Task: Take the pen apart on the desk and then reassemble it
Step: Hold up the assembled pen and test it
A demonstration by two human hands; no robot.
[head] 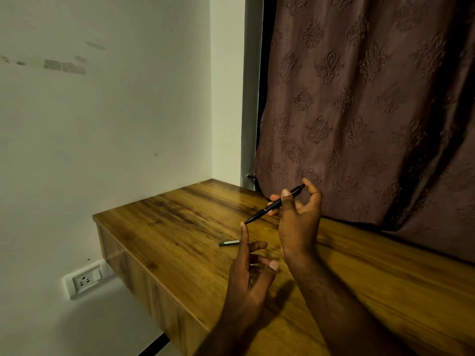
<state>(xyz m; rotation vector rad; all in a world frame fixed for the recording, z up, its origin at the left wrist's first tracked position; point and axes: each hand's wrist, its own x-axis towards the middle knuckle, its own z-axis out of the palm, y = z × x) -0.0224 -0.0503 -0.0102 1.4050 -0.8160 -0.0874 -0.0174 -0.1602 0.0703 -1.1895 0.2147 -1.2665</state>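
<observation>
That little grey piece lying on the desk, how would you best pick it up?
Pinch the small grey piece across its middle, coming from above: it lies flat on the desk, long sides exposed. The left hand is nearest, open and empty.

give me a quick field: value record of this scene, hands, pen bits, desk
right hand: raised above the desk, fingers pinching the black pen body
pen body: tilted, tip pointing down-left
left hand: open, holding nothing, index fingertip near the pen tip
loose grey pen piece: lying flat on the desk, beside the left hand
desk: wooden
backdrop: brown patterned curtain
</observation>
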